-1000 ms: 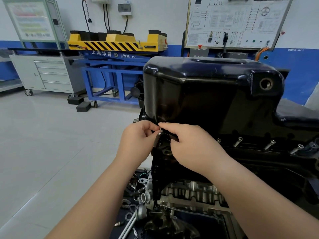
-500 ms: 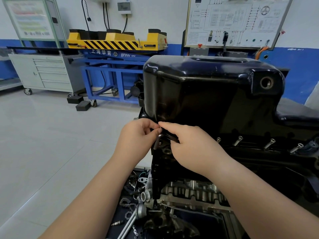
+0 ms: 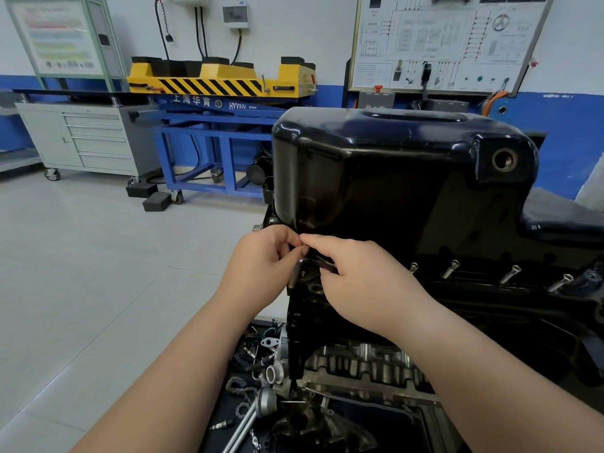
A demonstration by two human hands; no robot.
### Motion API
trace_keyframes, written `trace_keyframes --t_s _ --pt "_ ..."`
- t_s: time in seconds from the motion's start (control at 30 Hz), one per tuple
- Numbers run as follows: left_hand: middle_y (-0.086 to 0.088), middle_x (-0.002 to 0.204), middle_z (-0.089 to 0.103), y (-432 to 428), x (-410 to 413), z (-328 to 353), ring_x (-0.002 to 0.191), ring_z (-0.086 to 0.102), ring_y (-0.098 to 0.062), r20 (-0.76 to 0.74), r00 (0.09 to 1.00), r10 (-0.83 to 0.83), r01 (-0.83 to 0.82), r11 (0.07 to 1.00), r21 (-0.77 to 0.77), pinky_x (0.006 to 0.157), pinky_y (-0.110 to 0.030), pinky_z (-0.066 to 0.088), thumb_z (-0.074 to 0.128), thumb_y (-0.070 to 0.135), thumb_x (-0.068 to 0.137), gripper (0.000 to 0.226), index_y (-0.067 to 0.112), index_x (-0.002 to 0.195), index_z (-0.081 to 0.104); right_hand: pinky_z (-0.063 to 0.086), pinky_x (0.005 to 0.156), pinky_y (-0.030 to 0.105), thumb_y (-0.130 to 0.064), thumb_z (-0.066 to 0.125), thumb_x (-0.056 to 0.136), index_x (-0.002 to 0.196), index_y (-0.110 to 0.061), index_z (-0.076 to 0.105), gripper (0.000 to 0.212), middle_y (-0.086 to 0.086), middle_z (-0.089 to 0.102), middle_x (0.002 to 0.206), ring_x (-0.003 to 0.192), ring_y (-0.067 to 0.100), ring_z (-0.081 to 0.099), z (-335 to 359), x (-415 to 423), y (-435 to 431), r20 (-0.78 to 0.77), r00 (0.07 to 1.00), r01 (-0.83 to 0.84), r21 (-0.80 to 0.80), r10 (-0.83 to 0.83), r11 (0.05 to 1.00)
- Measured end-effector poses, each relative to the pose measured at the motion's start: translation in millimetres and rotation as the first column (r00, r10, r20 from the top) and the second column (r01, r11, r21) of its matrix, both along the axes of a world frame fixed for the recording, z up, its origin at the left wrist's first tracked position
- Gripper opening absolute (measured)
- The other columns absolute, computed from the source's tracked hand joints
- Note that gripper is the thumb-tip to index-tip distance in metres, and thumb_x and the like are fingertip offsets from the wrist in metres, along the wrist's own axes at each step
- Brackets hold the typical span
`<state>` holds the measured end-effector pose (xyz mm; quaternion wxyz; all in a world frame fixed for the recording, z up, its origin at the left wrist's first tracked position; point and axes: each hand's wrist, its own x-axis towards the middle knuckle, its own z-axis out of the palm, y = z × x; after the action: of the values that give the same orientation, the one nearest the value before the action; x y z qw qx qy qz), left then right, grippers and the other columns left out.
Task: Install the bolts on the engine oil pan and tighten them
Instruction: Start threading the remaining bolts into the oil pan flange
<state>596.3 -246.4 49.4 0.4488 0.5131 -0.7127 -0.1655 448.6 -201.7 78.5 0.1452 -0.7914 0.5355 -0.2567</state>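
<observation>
We find the oil pan (image 3: 392, 178) seated upside-down on the engine (image 3: 359, 364). It is a deep pressed shell, gloss black with rounded corners, and has an open round drain hole (image 3: 504, 159) high on its right face. The engine below it is rough grey casting with ribbed pockets.

Both hands work at the pan's near left corner, down at the flange. The left hand (image 3: 261, 259) has its fingers curled, with the tips meeting at the bend of a hex key (image 3: 299, 269). It appears to pinch the key there. The right hand (image 3: 362, 282) has its fingers curled over the key's long leg, gripping it.

The key is a thin, dark, L-shaped steel rod. Its long leg runs roughly level, off to the right under the right fingers. Its short leg drops from the bend towards the flange corner. Whatever bolt it addresses is hidden by the hands, and we cannot tell whether the tip is seated.

In our judgement the coming turn depends on that short leg standing in line with the hole. The left hand is nearer the bend and steadies it, while the right hand has the leverage.

Four bolts (image 3: 451, 268) stand proud along the flange to the right, well apart from the hands. They are bright metal, socket-headed and tilted, and we judge them started but not run down.
</observation>
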Motion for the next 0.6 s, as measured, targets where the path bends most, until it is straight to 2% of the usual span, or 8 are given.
trace_keyframes --t_s 0.1,0.13,0.23,0.33,0.47,0.6 --pt "0.008 0.048 0.046 0.4 -0.6 -2.4 0.044 0.042 -0.003 -0.041 0.998 0.043 -0.042 0.999 0.014 0.045 -0.012 0.032 0.073 0.028 0.079 0.015 0.027 0.072 0.059 0.047 0.059 0.023 -0.011 0.042 0.090 0.135 -0.039 0.043 0.053 -0.009 0.064 0.107 0.064 0.002 0.052 0.4 1.0 0.2 0.024 1.000 -0.015 0.019 0.015 1.000" --pt "0.008 0.049 0.046 0.7 -1.3 -3.0 0.044 0.042 -0.002 -0.057 0.997 0.051 -0.050 0.999 0.016 0.045 -0.012 0.032 0.074 0.029 0.077 0.017 0.027 0.071 0.059 0.046 0.059 0.022 -0.011 0.042 0.091 0.136 -0.039 0.043 0.053 -0.010 0.063 0.108 0.065 0.002 0.051 0.1 1.1 -0.1 0.037 0.999 -0.017 0.028 0.015 0.999" --pt "0.007 0.048 0.048 0.4 -3.9 -3.1 0.044 0.043 -0.002 -0.061 0.996 0.058 -0.058 0.998 0.004 0.045 -0.012 0.033 0.072 0.024 0.079 0.024 0.027 0.064 0.054 0.033 0.052 0.014 -0.010 0.042 0.090 0.135 -0.039 0.044 0.054 -0.011 0.062 0.095 0.055 -0.003 0.041 -1.5 0.5 -1.1 0.071 0.997 -0.020 0.043 0.017 0.999" --pt "0.005 0.048 0.050 0.1 -3.8 -0.6 0.042 0.043 -0.003 -0.026 0.999 0.046 -0.046 0.999 0.009 0.044 -0.012 0.032 0.068 0.018 0.083 0.028 0.026 0.062 0.051 0.035 0.051 0.017 -0.011 0.043 0.089 0.133 -0.040 0.045 0.053 -0.012 0.064 0.083 0.051 0.000 0.043 -1.7 -0.3 -1.1 0.048 0.999 -0.015 0.014 0.014 1.000" --pt "0.003 0.048 0.049 -1.7 -0.9 3.3 0.041 0.041 -0.004 0.037 0.999 0.023 -0.024 0.999 0.036 0.042 -0.012 0.031 0.067 0.017 0.084 0.023 0.025 0.065 0.055 0.041 0.054 0.019 -0.012 0.043 0.088 0.134 -0.041 0.044 0.055 -0.011 0.066 0.097 0.055 -0.001 0.046 -1.6 -0.5 -1.3 0.017 1.000 -0.011 -0.017 0.011 1.000" --pt "0.008 0.052 0.048 -1.7 -2.6 3.5 0.047 0.042 -0.004 0.018 0.994 0.109 -0.110 0.993 0.041 0.046 -0.011 0.033 0.076 0.031 0.075 0.020 0.022 0.071 0.059 0.026 0.046 0.012 -0.014 0.043 0.088 0.137 -0.040 0.041 0.055 -0.020 0.051 0.066 0.044 -0.002 0.042 -1.1 -0.2 -1.2 0.001 1.000 0.014 -0.015 -0.014 1.000"
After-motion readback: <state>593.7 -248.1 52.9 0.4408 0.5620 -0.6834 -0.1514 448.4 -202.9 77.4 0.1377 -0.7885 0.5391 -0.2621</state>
